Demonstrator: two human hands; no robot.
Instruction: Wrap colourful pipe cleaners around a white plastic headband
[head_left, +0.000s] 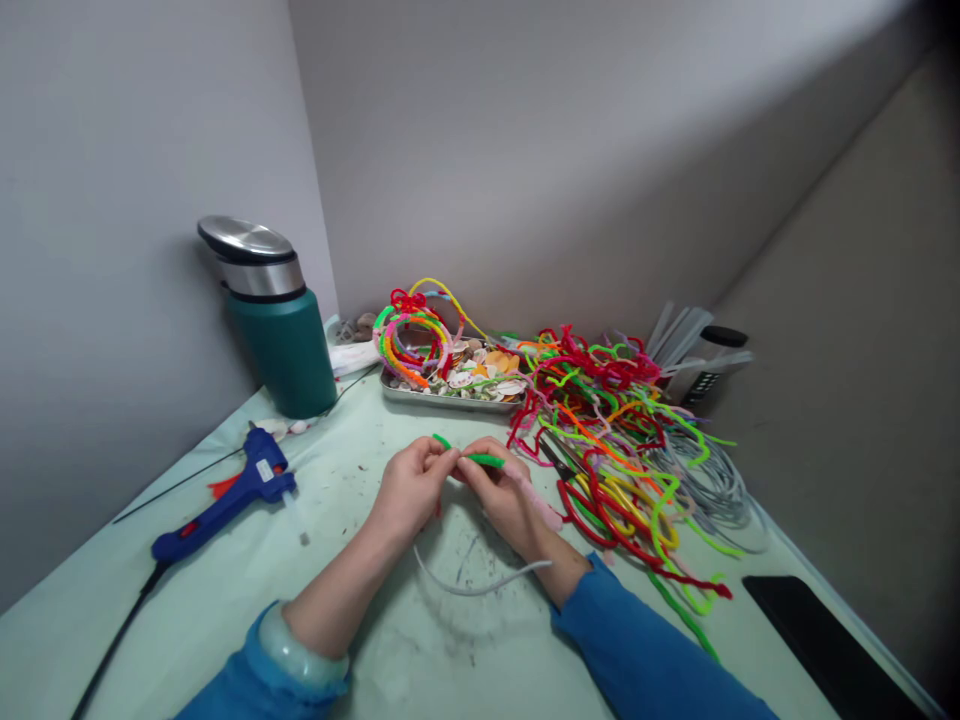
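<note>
Left arm: I see it enter from the near left, its blue sleeve (232, 690) ending on the forearm beside a pale glossy band (304, 648); the bare forearm slants up and rightward to the middle of the table (420, 660).
Left hand: the left hand (409, 485) is turned inward, back towards me, fingers curled; thumb and fingertips pinch the green pipe cleaner (486, 460), one green end poking out above them.
Right arm: it slants up and leftward from the near right; its sleeve covers most of the forearm and stops short of the wrist.
Right hand: the right hand (501, 495) mirrors the other, fingers bent, thumb pointing at the opposite thumb; its grip is closed on the same green piece, which juts out to the right over the thumb.
Green pipe cleaner: held above the table between the two sets of fingertips, which nearly meet; the hidden stretch I cannot make out.
Pink fuzzy strip: the pink fuzzy strip (540, 502) trails along the right hand towards the wrist.
Grey wire: the grey wire (480, 590) curves beneath both hands; whether it joins the held piece, I cannot tell.
Tray: the metal tray (450, 403) stands beyond the hands; the glue gun (225, 497) lies to the left.
</note>
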